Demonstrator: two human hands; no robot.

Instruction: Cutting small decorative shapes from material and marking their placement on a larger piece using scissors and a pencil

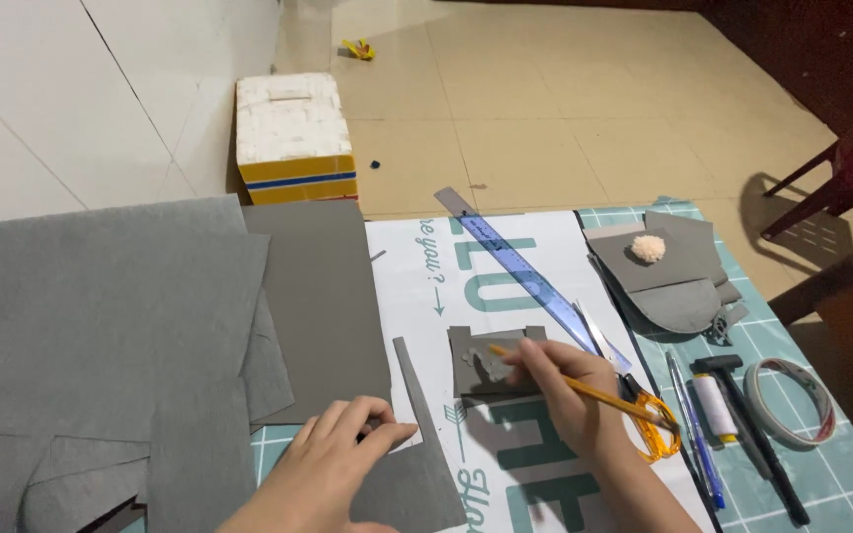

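Note:
My right hand (567, 390) grips a yellow-orange brush (604, 397) like a pen, its tip resting on a small grey card piece (474, 380) smeared with pale glue. That piece lies on a white printed sheet (417, 286). My left hand (333, 456) presses flat on a larger grey card piece (417, 489) with a narrow upright strip, fingers together and thumb out. Nothing is held in the left hand.
Large grey sheets (101, 316) cover the left side. A blue ruler (525, 276), orange-handled scissors (649, 419), pens (693, 434), a white thread spool (716, 405), a tape roll (792, 400), grey cut pieces with a pompom (649, 248) lie on a green cutting mat (821, 474). A foam box (293, 138) stands on the floor.

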